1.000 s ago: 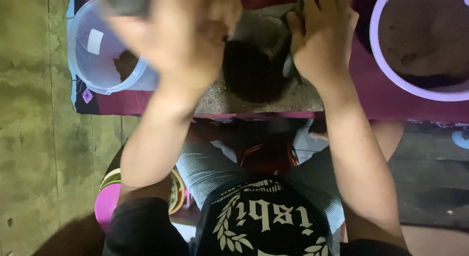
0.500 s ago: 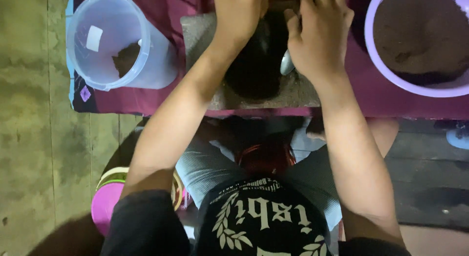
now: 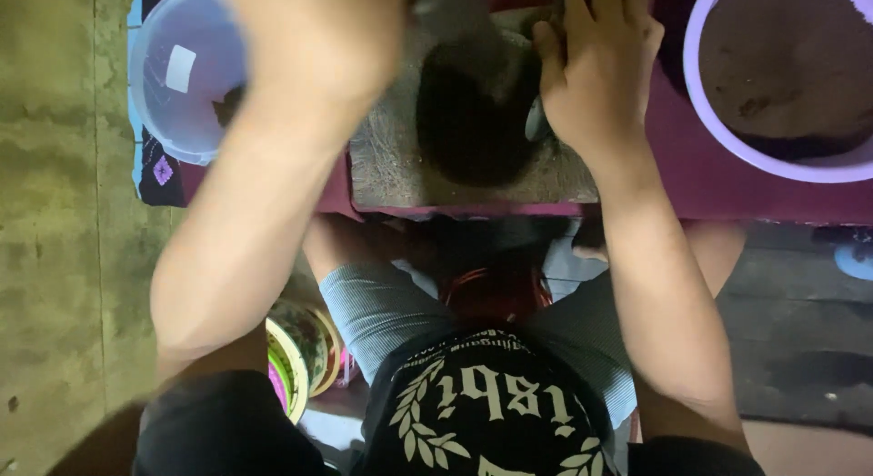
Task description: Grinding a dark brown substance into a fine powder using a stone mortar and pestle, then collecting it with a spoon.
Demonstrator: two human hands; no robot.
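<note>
Dark paste [image 3: 468, 130] is lying heaped in the middle of the grey stone slab [image 3: 391, 180], which is resting on the purple cloth [image 3: 691, 180]. We are pressing our right hand [image 3: 596, 71] beside it, fingers curled over something we cannot make out. Our left hand [image 3: 314, 40] is blurring above; its grip we cannot tell. We judge the heap soft, crumbly and light, best gathered from its edges. A pale blue tub [image 3: 182, 85] is sitting to the left.

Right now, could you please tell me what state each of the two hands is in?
Left hand: raised and blurred; whether open or closed cannot be told.
Right hand: fingers curled, resting at the edge of the dark mass on the grey slab.
</note>
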